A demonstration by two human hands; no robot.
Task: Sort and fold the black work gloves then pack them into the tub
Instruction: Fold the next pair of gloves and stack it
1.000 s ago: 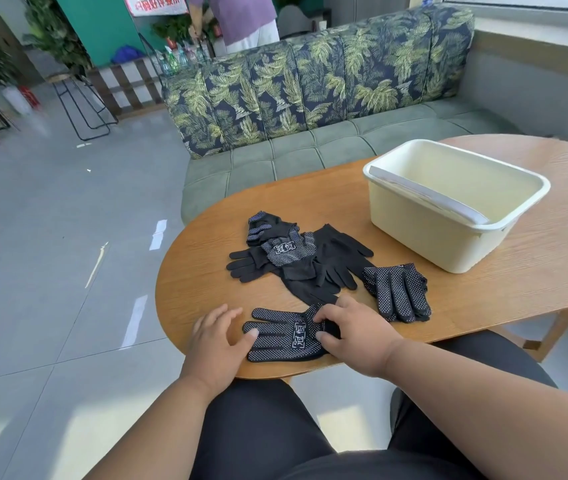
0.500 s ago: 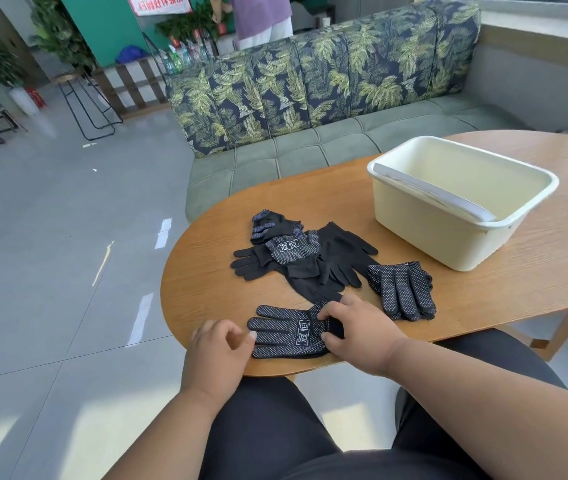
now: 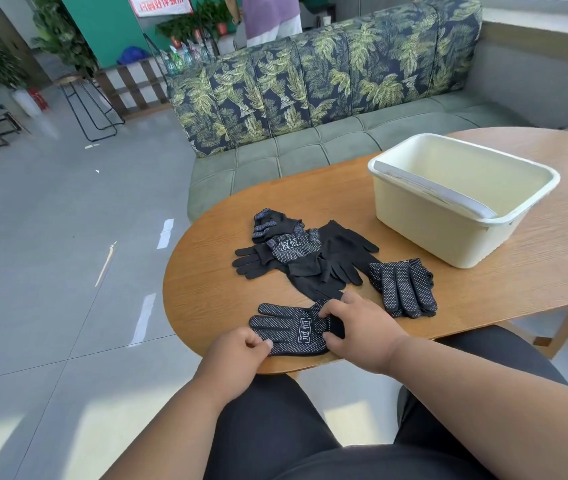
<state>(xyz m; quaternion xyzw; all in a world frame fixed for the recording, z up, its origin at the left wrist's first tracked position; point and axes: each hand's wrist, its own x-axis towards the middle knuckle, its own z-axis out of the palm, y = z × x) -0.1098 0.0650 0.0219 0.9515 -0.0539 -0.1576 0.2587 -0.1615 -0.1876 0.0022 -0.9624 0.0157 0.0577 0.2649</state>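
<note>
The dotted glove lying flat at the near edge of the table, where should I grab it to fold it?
Likely by its fingertips, from the left, since the dotted glove lies flat with fingers pointing left. The right hand pins the cuff; the left hand is at the fingertips.

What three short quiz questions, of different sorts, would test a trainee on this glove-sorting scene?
1. True or false: the cream tub already holds folded gloves.
2. Which glove do both hands touch? A) the dotted glove at the table's near edge B) the dotted gloves beside the tub C) one in the tangled glove pile
3. Fill in: the right hand holds the glove's cuff end, and the left hand pinches its ____ end.

Key: 1 false, no gloves show inside; 2 A; 3 fingertip.
</note>
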